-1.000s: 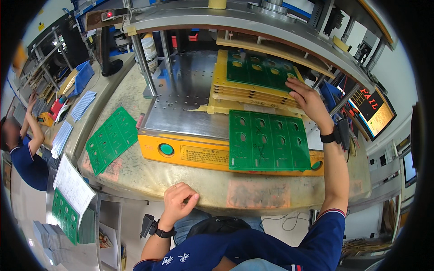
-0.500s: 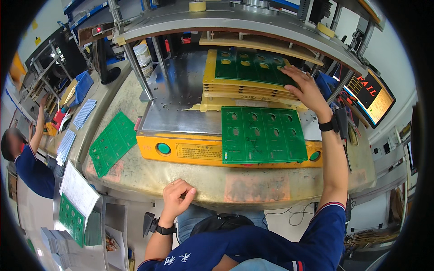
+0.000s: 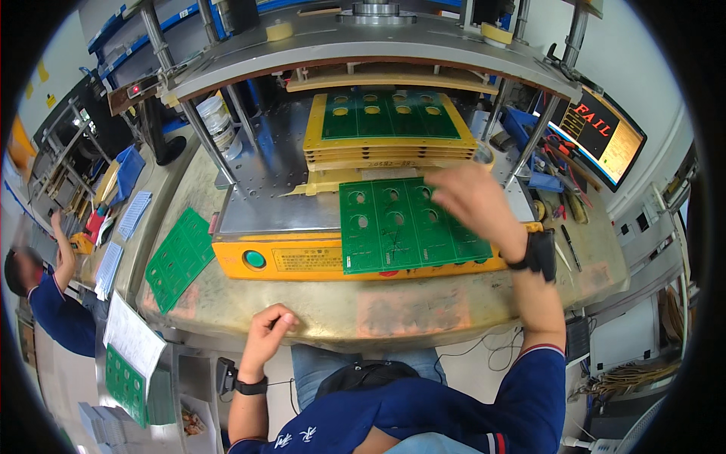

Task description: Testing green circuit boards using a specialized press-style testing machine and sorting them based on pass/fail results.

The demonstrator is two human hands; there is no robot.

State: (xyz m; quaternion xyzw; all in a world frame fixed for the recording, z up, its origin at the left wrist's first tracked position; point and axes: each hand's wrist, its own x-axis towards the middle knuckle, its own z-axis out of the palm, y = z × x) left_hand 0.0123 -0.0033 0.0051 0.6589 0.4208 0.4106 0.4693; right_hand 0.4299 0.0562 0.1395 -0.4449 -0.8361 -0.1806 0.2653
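My right hand [image 3: 470, 203], smeared by motion, is over the right part of a green circuit board [image 3: 382, 246] with rows of round cut-outs. Whether it touches that board I cannot tell. The board lies at the front of the press, jutting over its orange front panel [image 3: 302, 259]. Behind it, another green board [image 3: 378, 127] rests flat on a stacked yellow fixture [image 3: 314, 136] under the raised press plate. At the table's near edge, left of middle, my left hand [image 3: 270, 333] is curled closed with nothing visible in it.
A third green board [image 3: 180, 261] lies on the table [image 3: 318, 303] at left. Steel posts [image 3: 209, 144] flank the fixture. Pens [image 3: 571, 248] and tools lie to the right, below a lit monitor [image 3: 597, 136]. A co-worker [image 3: 60, 303] is at the far left.
My right hand has left the board on the fixture and come toward me, over the front board. My left hand stays by the table edge. The view has shifted slightly.
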